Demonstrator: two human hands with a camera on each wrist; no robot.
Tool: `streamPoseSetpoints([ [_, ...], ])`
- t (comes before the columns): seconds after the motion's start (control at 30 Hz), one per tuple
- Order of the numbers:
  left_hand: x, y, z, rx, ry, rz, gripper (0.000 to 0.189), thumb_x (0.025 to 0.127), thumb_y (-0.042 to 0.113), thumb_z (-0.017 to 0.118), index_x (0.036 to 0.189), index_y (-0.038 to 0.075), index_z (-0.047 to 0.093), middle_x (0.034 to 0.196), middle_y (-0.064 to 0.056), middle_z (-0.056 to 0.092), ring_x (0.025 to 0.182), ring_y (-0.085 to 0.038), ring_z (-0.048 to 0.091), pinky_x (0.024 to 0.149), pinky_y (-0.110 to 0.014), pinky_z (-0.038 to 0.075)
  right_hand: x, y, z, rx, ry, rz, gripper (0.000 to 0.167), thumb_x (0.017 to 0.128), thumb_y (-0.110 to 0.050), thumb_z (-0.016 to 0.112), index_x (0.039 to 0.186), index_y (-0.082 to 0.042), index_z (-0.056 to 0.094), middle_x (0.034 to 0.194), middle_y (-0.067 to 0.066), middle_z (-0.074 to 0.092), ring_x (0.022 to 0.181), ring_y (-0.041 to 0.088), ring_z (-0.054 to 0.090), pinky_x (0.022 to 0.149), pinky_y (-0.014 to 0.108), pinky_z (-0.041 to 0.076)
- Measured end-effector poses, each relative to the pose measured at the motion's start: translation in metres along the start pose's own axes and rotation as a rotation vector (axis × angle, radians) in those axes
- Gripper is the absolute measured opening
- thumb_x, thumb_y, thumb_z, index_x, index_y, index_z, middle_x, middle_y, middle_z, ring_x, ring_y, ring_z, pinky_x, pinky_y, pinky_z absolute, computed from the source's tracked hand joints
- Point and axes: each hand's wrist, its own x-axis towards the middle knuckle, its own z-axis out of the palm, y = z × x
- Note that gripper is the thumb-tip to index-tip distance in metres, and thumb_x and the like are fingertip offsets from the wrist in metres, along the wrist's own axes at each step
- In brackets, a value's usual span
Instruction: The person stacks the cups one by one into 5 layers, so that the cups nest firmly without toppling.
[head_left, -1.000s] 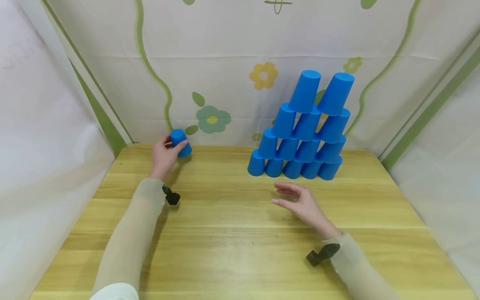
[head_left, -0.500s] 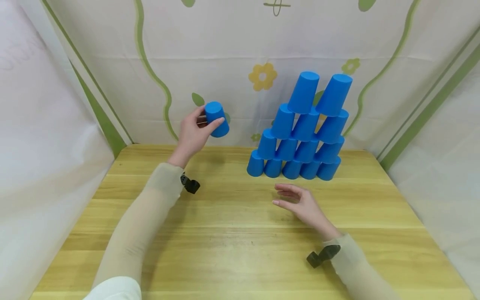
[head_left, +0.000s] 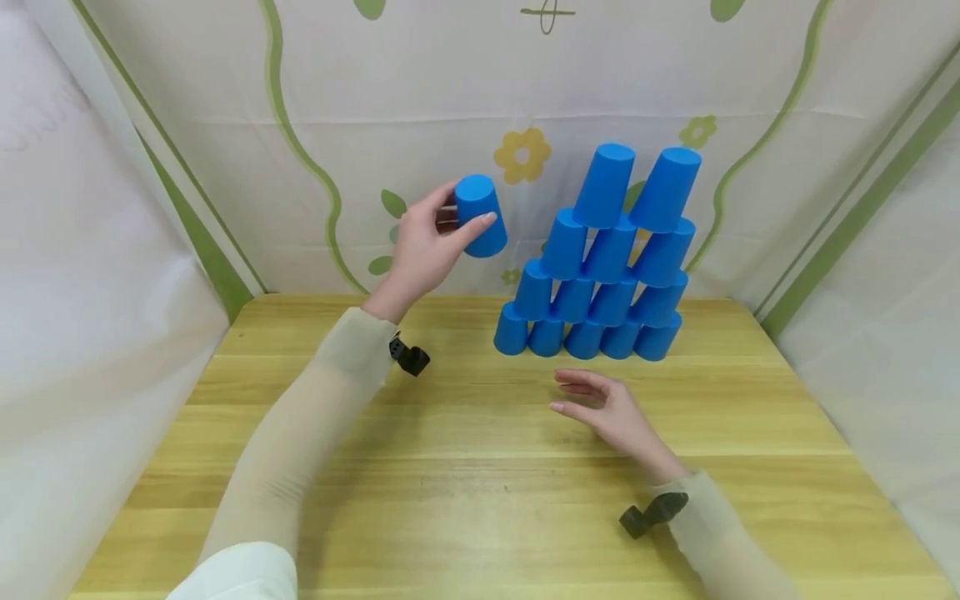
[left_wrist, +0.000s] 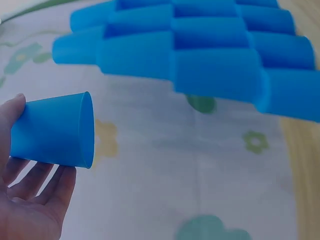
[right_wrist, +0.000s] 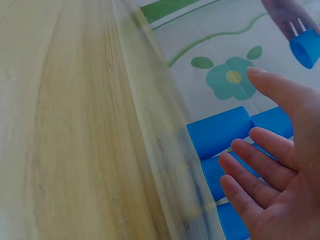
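Observation:
My left hand [head_left: 429, 242] grips a blue plastic cup [head_left: 482, 218] between thumb and fingers, mouth down, raised above the table's back part. In the left wrist view the same cup [left_wrist: 52, 130] shows its rim facing right, away from the palm. To its right stands a pyramid of upside-down blue cups [head_left: 573, 298] in four tiers, with two cups on the top tier. My right hand [head_left: 611, 412] hovers in front of the pyramid's base, fingers loosely bent and holding nothing. In the right wrist view its palm [right_wrist: 280, 200] overlaps the bottom cups [right_wrist: 220, 132].
The wooden table [head_left: 480, 500] carries the pyramid near its back edge. A white curtain [head_left: 420, 75] with printed flowers hangs right behind, and further curtain [head_left: 90, 250] encloses the left side. Each wrist wears a small black camera [head_left: 411, 357].
My left hand has lifted the cup off the table's back left and carried it up and rightward toward the pyramid. The right hand has stayed nearly still.

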Motion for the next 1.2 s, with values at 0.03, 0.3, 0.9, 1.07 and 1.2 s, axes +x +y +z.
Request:
streamPoseSetpoints([
  [0.03, 0.004, 0.006, 0.002, -0.004, -0.003, 0.007, 0.057, 0.094, 0.039, 0.075, 0.143, 0.015, 0.058, 0.125, -0.003, 0.066, 0.107, -0.017, 0.067, 0.092, -0.029, 0.055, 0.000, 0.000, -0.001, -0.002, -0.003, 0.002, 0.055, 0.092, -0.026, 0.080, 0.140, -0.008, 0.060, 0.137, 0.010, 0.062, 0.124, 0.031, 0.060, 0.103, 0.046, 0.049],
  [0.3, 0.044, 0.062, 0.022, -0.021, -0.063, 0.029, 0.061, 0.096, 0.040, 0.073, 0.147, 0.016, 0.052, 0.134, 0.000, 0.063, 0.114, -0.015, 0.063, 0.096, -0.028, 0.052, -0.001, 0.000, -0.005, -0.020, -0.003, 0.014, 0.055, 0.093, -0.025, 0.079, 0.141, -0.006, 0.059, 0.136, 0.010, 0.063, 0.125, 0.031, 0.060, 0.101, 0.041, 0.050],
  [0.9, 0.123, 0.134, 0.086, -0.071, -0.135, -0.011, 0.064, 0.096, 0.035, 0.072, 0.153, 0.019, 0.046, 0.143, 0.007, 0.056, 0.124, -0.006, 0.054, 0.101, -0.019, 0.044, 0.001, 0.001, -0.009, -0.006, 0.009, -0.038, 0.055, 0.092, -0.024, 0.079, 0.138, -0.001, 0.060, 0.135, 0.018, 0.062, 0.124, 0.034, 0.060, 0.104, 0.044, 0.047],
  [1.07, 0.123, 0.133, 0.101, -0.047, -0.157, -0.033, 0.066, 0.095, 0.037, 0.073, 0.153, 0.020, 0.046, 0.143, 0.008, 0.057, 0.122, -0.004, 0.056, 0.100, -0.019, 0.045, -0.002, 0.004, -0.010, -0.019, 0.007, -0.024, 0.057, 0.092, -0.026, 0.079, 0.139, 0.000, 0.059, 0.135, 0.017, 0.063, 0.123, 0.035, 0.061, 0.103, 0.044, 0.048],
  [1.2, 0.122, 0.132, 0.108, -0.029, -0.163, -0.041, 0.067, 0.095, 0.039, 0.072, 0.154, 0.021, 0.045, 0.143, 0.008, 0.056, 0.122, -0.004, 0.055, 0.101, -0.020, 0.045, -0.003, 0.002, -0.009, -0.023, -0.004, -0.019, 0.057, 0.092, -0.028, 0.079, 0.139, -0.001, 0.060, 0.135, 0.017, 0.063, 0.123, 0.034, 0.061, 0.103, 0.044, 0.048],
])
